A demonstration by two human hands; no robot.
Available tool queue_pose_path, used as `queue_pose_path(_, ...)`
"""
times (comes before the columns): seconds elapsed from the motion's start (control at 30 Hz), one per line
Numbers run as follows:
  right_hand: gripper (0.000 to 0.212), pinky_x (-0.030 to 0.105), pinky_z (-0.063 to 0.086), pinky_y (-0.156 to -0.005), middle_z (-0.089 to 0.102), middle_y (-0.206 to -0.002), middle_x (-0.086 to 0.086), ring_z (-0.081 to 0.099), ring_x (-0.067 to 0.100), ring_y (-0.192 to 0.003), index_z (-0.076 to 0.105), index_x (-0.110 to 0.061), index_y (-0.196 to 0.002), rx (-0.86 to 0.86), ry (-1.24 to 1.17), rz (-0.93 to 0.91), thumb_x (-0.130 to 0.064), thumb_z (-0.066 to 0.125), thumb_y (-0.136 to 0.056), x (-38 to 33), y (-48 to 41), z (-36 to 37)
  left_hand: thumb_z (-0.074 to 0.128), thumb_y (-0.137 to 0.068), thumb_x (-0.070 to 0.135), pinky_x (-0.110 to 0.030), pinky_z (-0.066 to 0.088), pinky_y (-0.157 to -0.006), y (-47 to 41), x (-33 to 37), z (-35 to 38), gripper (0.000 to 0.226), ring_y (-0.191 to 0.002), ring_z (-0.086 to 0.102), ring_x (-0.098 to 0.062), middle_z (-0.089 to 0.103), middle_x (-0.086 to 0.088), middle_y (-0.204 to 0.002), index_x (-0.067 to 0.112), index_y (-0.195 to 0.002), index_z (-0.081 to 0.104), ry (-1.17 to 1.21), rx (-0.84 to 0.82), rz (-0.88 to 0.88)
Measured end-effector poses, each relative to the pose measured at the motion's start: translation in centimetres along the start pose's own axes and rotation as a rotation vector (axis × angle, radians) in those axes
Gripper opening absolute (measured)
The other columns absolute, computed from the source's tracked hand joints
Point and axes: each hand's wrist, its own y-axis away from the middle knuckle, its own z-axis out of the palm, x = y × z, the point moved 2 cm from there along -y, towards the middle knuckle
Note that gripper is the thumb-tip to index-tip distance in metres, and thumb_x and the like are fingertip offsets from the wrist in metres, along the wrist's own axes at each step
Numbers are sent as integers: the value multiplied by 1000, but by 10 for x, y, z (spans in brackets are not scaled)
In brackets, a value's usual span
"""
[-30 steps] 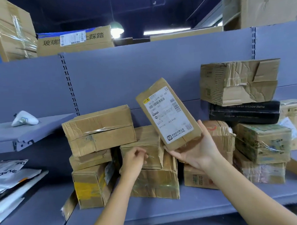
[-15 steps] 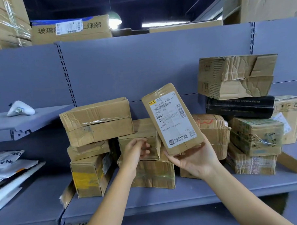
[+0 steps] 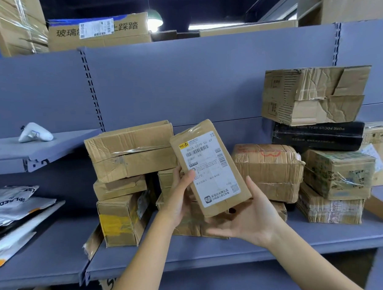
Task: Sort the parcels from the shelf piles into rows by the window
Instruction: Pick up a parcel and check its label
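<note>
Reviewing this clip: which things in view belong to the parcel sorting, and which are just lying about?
Belongs to the job: labelled parcel, gripped by the left hand with the right hand open beneath it; left box pile; right box pile.
Lying about: white handheld device on the side shelf; large cartons up top.

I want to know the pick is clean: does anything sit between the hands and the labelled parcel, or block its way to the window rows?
Nothing visible. The left hand grips the labelled parcel at its left edge, the right hand supports it from below. The window rows are out of view.
</note>
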Motion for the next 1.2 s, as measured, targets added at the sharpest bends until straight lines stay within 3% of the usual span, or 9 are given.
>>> queue_pose_path(0.1, 94, 61, 41, -98, 47, -139, 4, 44, 38, -133, 40, -28, -145, 139, 275, -204, -70, 63, -65, -8, 0, -18, 71, -53, 59, -59, 39, -104, 0, 1, -17, 92, -119, 58, -20, 63, 2, -127, 32, -136, 41, -16, 51, -10)
queue_pose_path(0.23, 113, 50, 26, -116, 31, -154, -8, 32, 18, -141, 24, -47, -142, 51, 801, -398, -82, 72, -45, -20, 9, -16, 65, -57, 61, -56, 42, -103, -1, 1, -29, 84, -116, 60, -19, 65, 5, -124, 32, -133, 45, -84, 45, -26)
queue_pose_path(0.37, 113, 39, 38, -111, 36, -149, -22, 40, 5, -135, 19, -48, -145, -64, 1053, -414, -68, 80, -52, -20, 6, -8, 65, -58, 60, -42, 48, -97, 1, -9, -19, 81, -116, 60, -17, 68, 7, -118, 30, -130, 48, -134, 4, -24)
queue_pose_path(0.53, 96, 41, 46, -103, 49, -142, -12, 51, 12, -128, 30, -45, -142, 0, 959, -460, -44, 79, -59, -17, 14, -22, 66, -55, 77, -36, 47, -97, -4, -25, -9, 98, -113, 60, -10, 61, 8, -128, 30, -136, 41, -155, -40, -41)
queue_pose_path(0.67, 99, 46, 45, -104, 55, -139, -5, 54, 20, -127, 32, -40, -142, 81, 815, -539, -47, 85, -59, -28, 43, -50, 45, -96, 42, -26, 43, -61, -24, -43, 15, 25, -71, 55, -12, 61, -3, -98, 22, -105, 55, -36, 215, 44)
queue_pose_path(0.73, 90, 38, 51, -97, 55, -140, -4, 55, 19, -126, 33, -42, -141, 150, 780, -606, -40, 81, -65, -36, 68, -68, 43, -99, 17, -22, 41, -54, -33, -53, 34, 19, -67, 52, -14, 60, 0, -82, 23, -89, 57, -156, 282, 97)
queue_pose_path(0.97, 91, 38, 48, -95, 54, -140, 1, 57, 24, -123, 31, -35, -143, 455, 727, -702, -35, 78, -65, -54, 176, -133, 45, -92, -1, -9, 41, -50, -39, -96, 158, 26, -56, 53, -1, 58, 0, -66, 11, -74, 60, -375, -92, 161)
queue_pose_path(1.1, 85, 32, 54, -86, 57, -137, 3, 59, 26, -120, 34, -33, -141, 580, 685, -782, -32, 76, -68, -60, 242, -161, 49, -92, 8, -15, 36, -55, -28, -114, 237, 24, -56, 46, 1, 52, 1, -64, 10, -71, 58, -445, -257, 195)
queue_pose_path(1.2, 85, 29, 55, -84, 57, -137, 4, 60, 26, -120, 35, -28, -142, 649, 664, -828, -31, 77, -68, -65, 289, -179, 48, -93, 10, -30, 36, -63, -17, -128, 290, 23, -64, 52, -18, 56, -16, -67, 0, -75, 57, -495, -378, 216)
